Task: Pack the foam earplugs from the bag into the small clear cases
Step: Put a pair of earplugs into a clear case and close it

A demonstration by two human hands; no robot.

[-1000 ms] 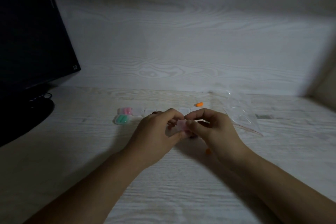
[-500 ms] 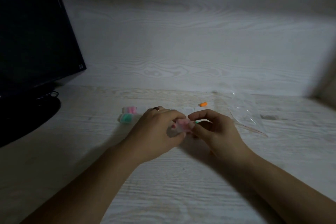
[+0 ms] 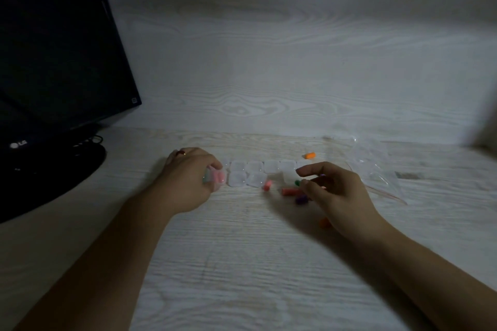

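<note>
Clear cases [image 3: 254, 172] in two rows mid-bench [image 3: 242, 263]. Left hand [image 3: 188, 177] grips filled case [image 3: 215, 179] at row's left end. Right hand [image 3: 336, 191] loosely curled, holding nothing, over loose earplugs [image 3: 291, 192]. Bag [image 3: 376, 169] far right.

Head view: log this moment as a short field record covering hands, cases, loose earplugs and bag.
left hand: left hand grips a filled case with pink earplugs inside, at the left end of the rows
right hand: right hand hovers over the loose earplugs, fingers loosely curled, holding nothing visible
empty cases: clear cases in two rows on the table
loose earplugs: pink, red, purple, green, orange farther back
bag: clear plastic bag lying flat at right
background: dark monitor at left
</note>
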